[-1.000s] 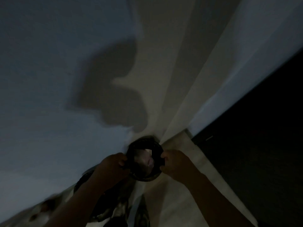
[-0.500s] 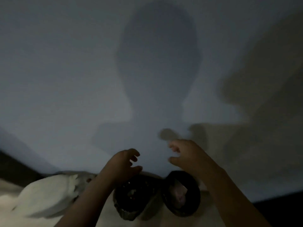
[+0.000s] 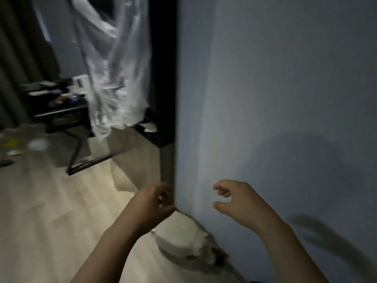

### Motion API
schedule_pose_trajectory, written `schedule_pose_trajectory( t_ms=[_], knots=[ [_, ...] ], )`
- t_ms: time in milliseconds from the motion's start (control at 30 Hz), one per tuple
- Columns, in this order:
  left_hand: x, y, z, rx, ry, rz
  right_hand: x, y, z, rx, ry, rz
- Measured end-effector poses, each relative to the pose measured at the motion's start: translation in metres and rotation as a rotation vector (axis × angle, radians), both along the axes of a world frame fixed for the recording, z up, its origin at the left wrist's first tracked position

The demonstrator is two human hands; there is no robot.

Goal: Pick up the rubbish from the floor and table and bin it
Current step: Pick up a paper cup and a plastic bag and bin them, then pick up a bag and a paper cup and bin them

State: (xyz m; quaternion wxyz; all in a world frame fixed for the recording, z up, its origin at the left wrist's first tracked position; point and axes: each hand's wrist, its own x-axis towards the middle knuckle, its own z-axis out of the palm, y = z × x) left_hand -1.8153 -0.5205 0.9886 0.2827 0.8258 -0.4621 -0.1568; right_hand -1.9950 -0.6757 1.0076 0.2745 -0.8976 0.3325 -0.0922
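Left hand (image 3: 155,203) is hovering at 6 o'clock, fingers loosely curled, gripping nothing. Right hand (image 3: 236,201) at 5 o'clock is hanging empty, thumb and fingers parted. A white bag (image 3: 183,235) is lying below them against the wall (image 3: 275,99). Blurred rubbish (image 3: 37,144) is lying on the floor (image 3: 51,211) at 9 o'clock, beside the cluttered table (image 3: 59,112) at 10 o'clock.

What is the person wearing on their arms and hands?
Nothing that shows. The bare left hand and bare right hand have no gloves. No sleeve, watch, ring or bracelet can be seen in this dim, blurry picture.
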Motion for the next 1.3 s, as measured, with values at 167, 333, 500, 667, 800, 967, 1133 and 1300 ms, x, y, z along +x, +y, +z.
schedule_pose_trajectory(
  t_ms=[167,333,500,667,800,967,1133,1300],
  knots=[
    [0.091,0.094,-0.001,-0.012,0.015,0.241,0.135,0.058,0.008,-0.028,0.016,0.245],
    [0.152,0.156,-0.01,-0.052,0.045,0.452,0.241,0.099,0.01,-0.037,0.045,0.436],
    [0.202,0.193,-0.024,-0.03,0.067,0.591,0.33,0.122,-0.001,-0.044,0.068,0.588],
    [0.262,0.206,-0.029,-0.026,0.067,0.711,0.413,0.129,-0.011,-0.052,0.054,0.695],
    [0.321,0.2,-0.02,-0.017,0.047,0.778,0.485,0.125,-0.009,-0.068,0.026,0.743],
    [0.387,0.193,-0.018,-0.016,0.06,0.845,0.573,0.119,-0.009,-0.087,0.029,0.837],
    [0.442,0.21,-0.026,-0.008,0.096,0.936,0.648,0.138,-0.017,-0.097,0.076,0.921],
    [0.505,0.248,-0.035,-0.003,0.099,0.994,0.721,0.177,-0.027,-0.1,0.108,0.983]
  ],
)
